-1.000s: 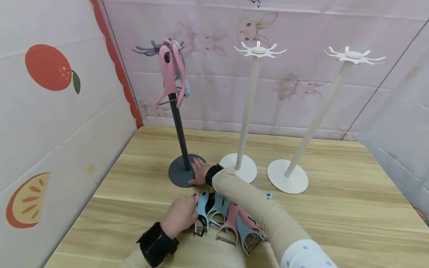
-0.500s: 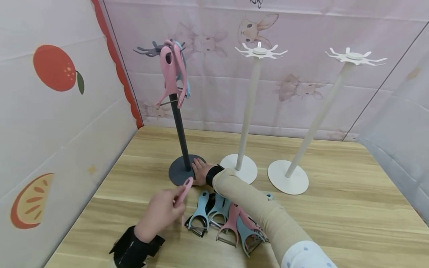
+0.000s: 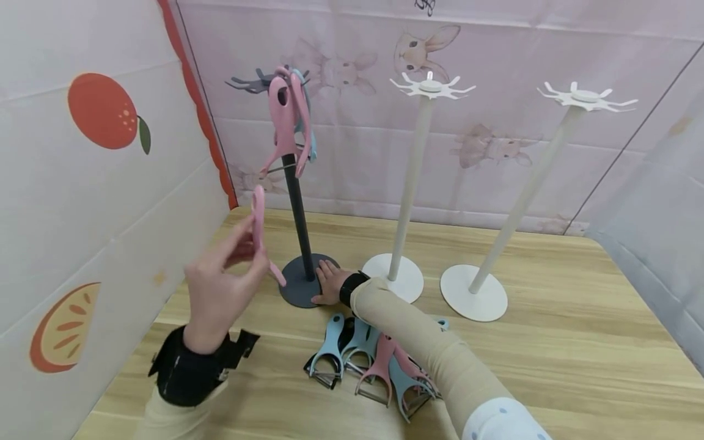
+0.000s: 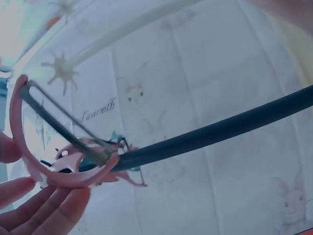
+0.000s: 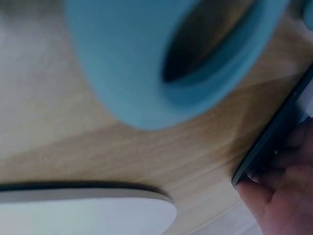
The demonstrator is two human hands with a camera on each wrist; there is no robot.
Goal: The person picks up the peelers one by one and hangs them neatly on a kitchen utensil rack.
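Your left hand [image 3: 217, 293] is up in the air, left of the dark stand [image 3: 295, 208]. Its fingers [image 3: 233, 244] pinch a pink peeler [image 3: 258, 223], held upright beside the pole. More peelers [image 3: 288, 119] hang from the top of that stand. Your right hand [image 3: 330, 282] lies flat on the dark stand's round foot, fingers straight. A pile of blue and pink peelers [image 3: 374, 363] lies on the worktop [image 3: 577, 354] near you. Two white stands [image 3: 409, 183] wait on the right.

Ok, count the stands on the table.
3: a dark stand on the left, with the right hand on its base, and two white stands to its right.
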